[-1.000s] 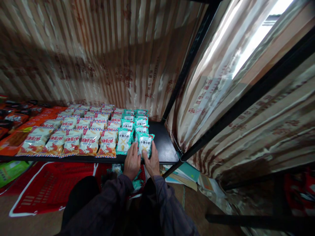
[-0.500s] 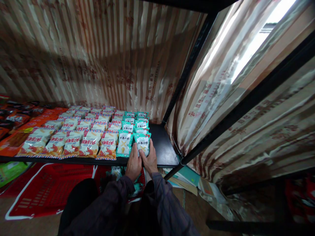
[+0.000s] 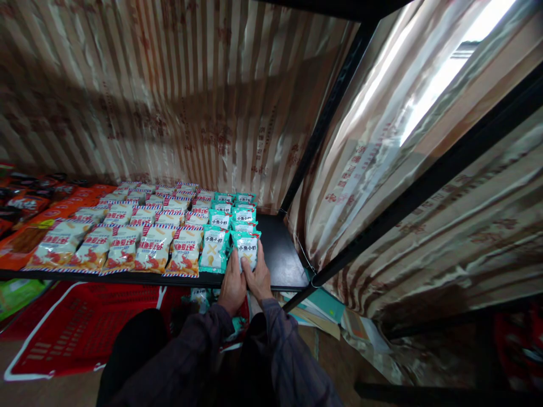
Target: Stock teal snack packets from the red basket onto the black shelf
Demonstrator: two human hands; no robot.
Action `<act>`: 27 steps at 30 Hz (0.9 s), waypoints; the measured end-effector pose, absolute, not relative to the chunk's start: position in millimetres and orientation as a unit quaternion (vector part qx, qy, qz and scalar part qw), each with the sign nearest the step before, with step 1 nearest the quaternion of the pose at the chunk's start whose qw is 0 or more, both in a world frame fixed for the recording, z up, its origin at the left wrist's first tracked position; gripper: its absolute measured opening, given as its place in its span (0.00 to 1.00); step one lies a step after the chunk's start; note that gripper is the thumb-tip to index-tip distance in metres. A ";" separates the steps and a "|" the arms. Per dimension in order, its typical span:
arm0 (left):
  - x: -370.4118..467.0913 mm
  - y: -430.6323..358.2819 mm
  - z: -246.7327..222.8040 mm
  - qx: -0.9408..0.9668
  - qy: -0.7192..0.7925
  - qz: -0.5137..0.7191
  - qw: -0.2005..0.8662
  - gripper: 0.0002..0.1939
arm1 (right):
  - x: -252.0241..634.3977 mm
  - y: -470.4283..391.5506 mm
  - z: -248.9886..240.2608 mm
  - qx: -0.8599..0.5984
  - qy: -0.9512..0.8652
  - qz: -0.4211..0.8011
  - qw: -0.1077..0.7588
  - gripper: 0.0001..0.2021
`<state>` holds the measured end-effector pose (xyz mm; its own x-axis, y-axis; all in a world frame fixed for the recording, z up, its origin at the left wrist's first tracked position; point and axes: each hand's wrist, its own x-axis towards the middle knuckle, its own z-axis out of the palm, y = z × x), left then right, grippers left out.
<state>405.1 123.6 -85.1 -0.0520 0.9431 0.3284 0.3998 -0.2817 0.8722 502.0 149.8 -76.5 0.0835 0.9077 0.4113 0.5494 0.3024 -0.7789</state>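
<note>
Between my two hands is a small teal-and-white snack bag [image 3: 248, 247], at the front of the right-hand column of like bags on the black shelf [image 3: 283, 257]. My left hand [image 3: 233, 284] grips its lower left side. From the right, my right hand [image 3: 258, 277] closes on it with the thumb across the front. Just left of it stands another teal snack bag [image 3: 213, 249], leaning back in its own column. Farther left, rows of white-and-orange snack bags [image 3: 155, 247] with striped edges fill the shelf. My hands hide the held bag's lower edge.
A red basket [image 3: 97, 328] with a white handle lies below the shelf, and more teal bags [image 3: 199, 297] show under my arms. Black posts [image 3: 311, 150] rise at the right, by a thin wire [image 3: 302, 249]. Striped curtains [image 3: 190, 102] hang behind. Papers [image 3: 324, 302] lie low at the right.
The bag in my hands sits slightly lower in view, and both hands have shifted very little. The rows on the shelf look the same.
</note>
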 end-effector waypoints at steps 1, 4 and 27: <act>405.1 123.8 -85.8 0.630 0.534 0.491 0.278 0.30 | 501.9 150.3 -78.0 -0.559 -0.651 0.186 0.479 0.34; 405.8 125.0 -85.8 0.625 0.542 0.486 0.282 0.30 | 500.7 150.8 -79.5 -0.559 -0.654 0.180 0.477 0.34; 406.9 140.5 -88.8 0.627 0.543 0.485 0.277 0.29 | 494.6 160.5 -77.8 -0.575 -0.650 0.139 0.477 0.34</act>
